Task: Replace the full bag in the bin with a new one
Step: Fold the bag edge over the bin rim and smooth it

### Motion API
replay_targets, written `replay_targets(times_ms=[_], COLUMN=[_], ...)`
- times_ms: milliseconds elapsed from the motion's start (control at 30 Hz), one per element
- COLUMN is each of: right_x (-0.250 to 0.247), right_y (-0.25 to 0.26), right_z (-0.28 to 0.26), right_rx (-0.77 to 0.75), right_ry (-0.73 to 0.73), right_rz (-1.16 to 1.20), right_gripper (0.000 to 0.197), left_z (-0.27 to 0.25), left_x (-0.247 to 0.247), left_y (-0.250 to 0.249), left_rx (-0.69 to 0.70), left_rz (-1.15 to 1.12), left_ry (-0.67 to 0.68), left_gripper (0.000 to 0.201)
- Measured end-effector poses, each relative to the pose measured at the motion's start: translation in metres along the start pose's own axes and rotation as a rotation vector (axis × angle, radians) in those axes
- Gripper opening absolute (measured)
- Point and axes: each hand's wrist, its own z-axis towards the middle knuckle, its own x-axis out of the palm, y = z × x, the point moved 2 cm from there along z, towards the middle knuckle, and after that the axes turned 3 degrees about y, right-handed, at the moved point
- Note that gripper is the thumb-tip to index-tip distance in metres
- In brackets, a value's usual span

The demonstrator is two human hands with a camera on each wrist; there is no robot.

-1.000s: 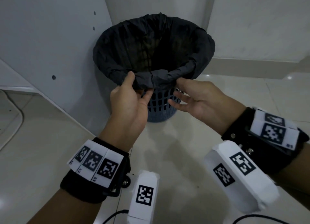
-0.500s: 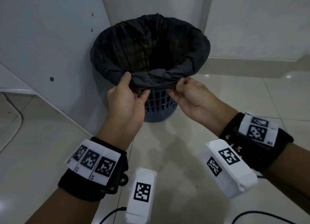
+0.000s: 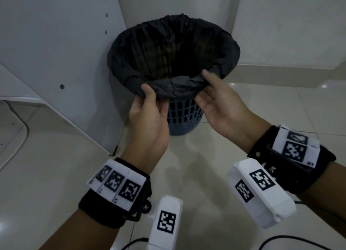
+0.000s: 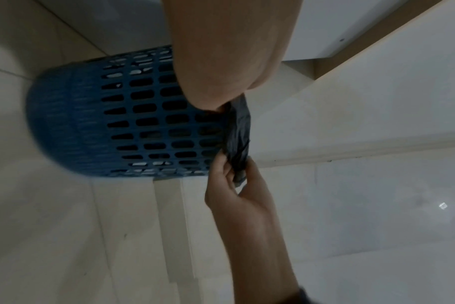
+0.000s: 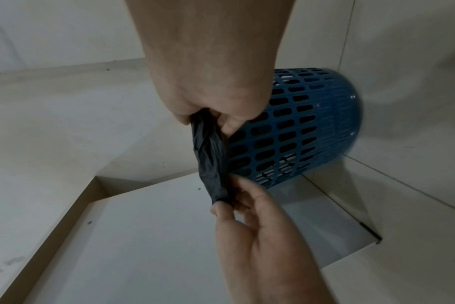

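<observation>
A blue slotted bin stands on the floor in a corner, lined with a black bag whose edge is folded over the rim. The bag's inside is dark, so its contents cannot be made out. My left hand pinches the folded near edge of the bag, thumb on top. My right hand pinches the same edge a little to the right. In the left wrist view the bag edge stretches between both hands beside the bin. The right wrist view shows the same strip of bag and the bin.
A white cabinet panel stands close on the bin's left, and walls with a skirting close in behind and to the right. A cable lies on the glossy tile floor at the far left.
My right hand, open under the bag's edge a second ago, has closed its thumb and fingers on it. The left hand has kept its pinch.
</observation>
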Motion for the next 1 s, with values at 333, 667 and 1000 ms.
replay_targets(times_ms=[333,667,1000], right_x=[-0.003,-0.023,-0.001], right_y=[-0.002,-0.024,-0.027], right_z=[0.003,-0.009,0.000], right_rx=[-0.036,0.011,0.010], right_ry=[-0.006,-0.043,0.011], right_rz=[-0.114,-0.312,-0.231], right_gripper=[0.040,0.030,0.017], left_z=[-0.009,0.000,0.002], left_x=[-0.002,0.003,0.002], left_y=[0.024,0.021,0.020], left_rx=[-0.129,-0.105,-0.095], left_rz=[0.150,0.153,0.164], left_ry=[0.075,0.056,0.044], left_gripper=[0.018,0.017,0.022])
